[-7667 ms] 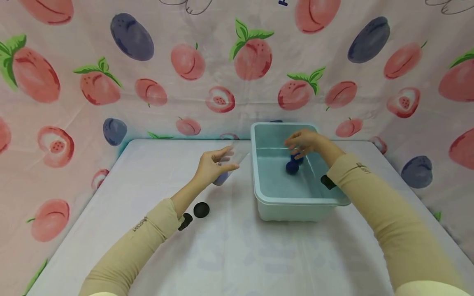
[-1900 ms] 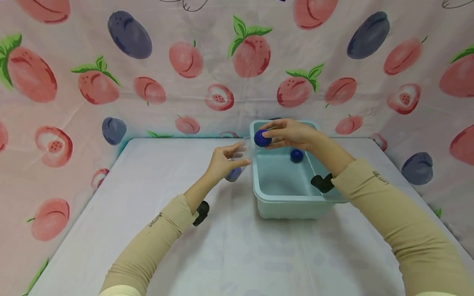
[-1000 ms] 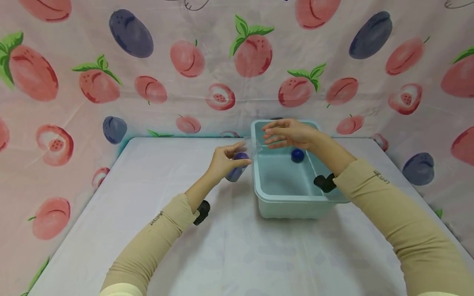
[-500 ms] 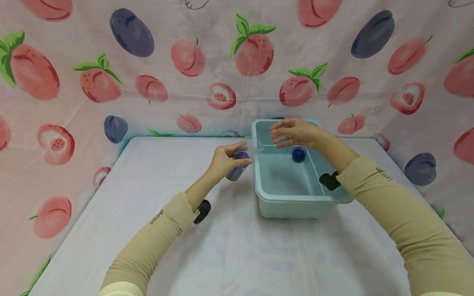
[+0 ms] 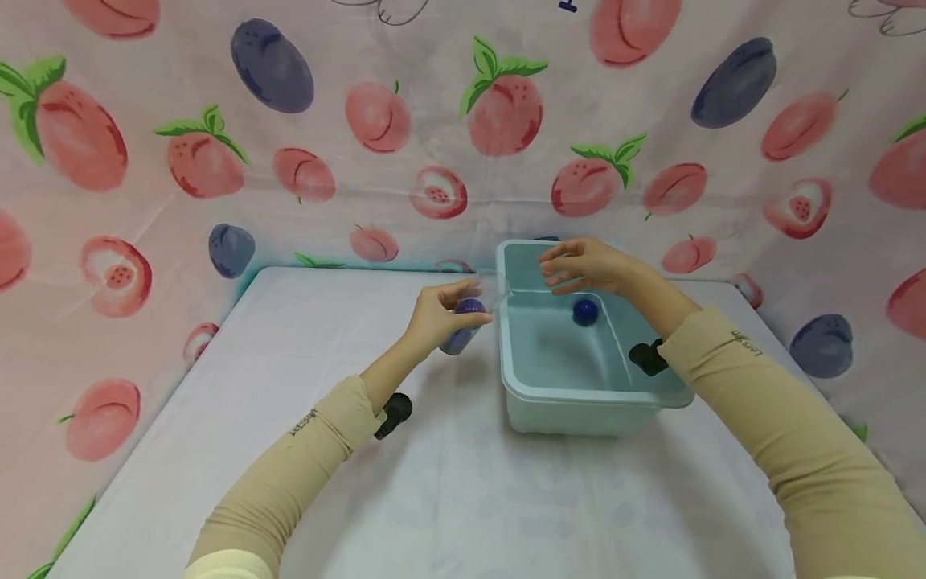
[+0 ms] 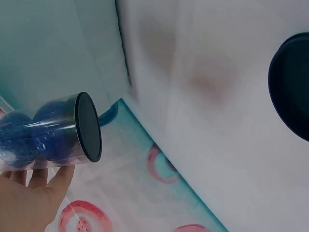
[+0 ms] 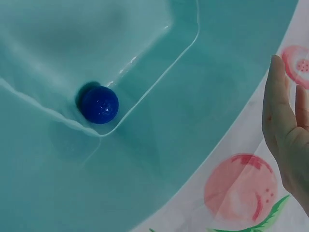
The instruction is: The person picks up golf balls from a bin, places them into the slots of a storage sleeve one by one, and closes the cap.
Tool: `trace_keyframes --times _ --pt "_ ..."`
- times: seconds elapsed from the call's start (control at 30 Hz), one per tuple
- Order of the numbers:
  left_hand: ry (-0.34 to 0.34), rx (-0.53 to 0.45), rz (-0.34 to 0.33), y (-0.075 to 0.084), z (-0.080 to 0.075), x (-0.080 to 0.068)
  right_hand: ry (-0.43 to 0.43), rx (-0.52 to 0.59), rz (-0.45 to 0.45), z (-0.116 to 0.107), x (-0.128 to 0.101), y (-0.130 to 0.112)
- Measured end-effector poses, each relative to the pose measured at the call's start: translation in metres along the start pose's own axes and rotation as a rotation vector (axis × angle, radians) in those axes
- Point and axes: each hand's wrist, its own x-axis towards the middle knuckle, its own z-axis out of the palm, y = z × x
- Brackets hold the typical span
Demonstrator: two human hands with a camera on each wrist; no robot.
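Observation:
My left hand (image 5: 441, 318) grips a clear plastic tube (image 5: 493, 285), tilted with its mouth toward the bin. Two blue balls (image 6: 54, 130) sit inside it, and a black cap (image 6: 88, 126) closes its lower end. My right hand (image 5: 586, 265) hovers above the bin with fingers loosely extended and nothing in them. One blue ball (image 5: 585, 312) lies on the floor of the light blue bin (image 5: 579, 395); in the right wrist view this ball (image 7: 99, 105) rests near an inner corner, apart from the right hand (image 7: 289, 125).
A round black lid (image 6: 292, 87) lies on the white table, seen in the left wrist view; my left wrist seems to hide it in the head view. The bin stands at the back right of the table (image 5: 506, 498). A fruit-print cloth (image 5: 304, 217) hangs behind.
My right hand brought a blue ball from the bin to the tube's mouth and let it go; it now sits inside the tube. The right hand has since drawn back right, over the bin.

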Motion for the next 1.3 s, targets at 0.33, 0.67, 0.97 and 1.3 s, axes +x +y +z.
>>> trace_keyframes --times 0.33,0.67,0.97,1.3 --pt "0.027 -0.017 -0.003 0.000 -0.004 0.000 0.043 -0.090 0.011 -0.011 0.005 0.012" --pt "0.030 -0.024 -0.005 0.000 -0.002 -0.003 0.027 -0.120 0.029 -0.018 0.010 0.024" --pt "0.054 -0.022 -0.016 -0.001 -0.004 -0.003 0.054 -0.163 0.077 -0.020 0.020 0.034" --pt "0.058 -0.021 -0.015 -0.003 -0.006 -0.003 0.059 -0.191 0.123 -0.021 0.025 0.048"
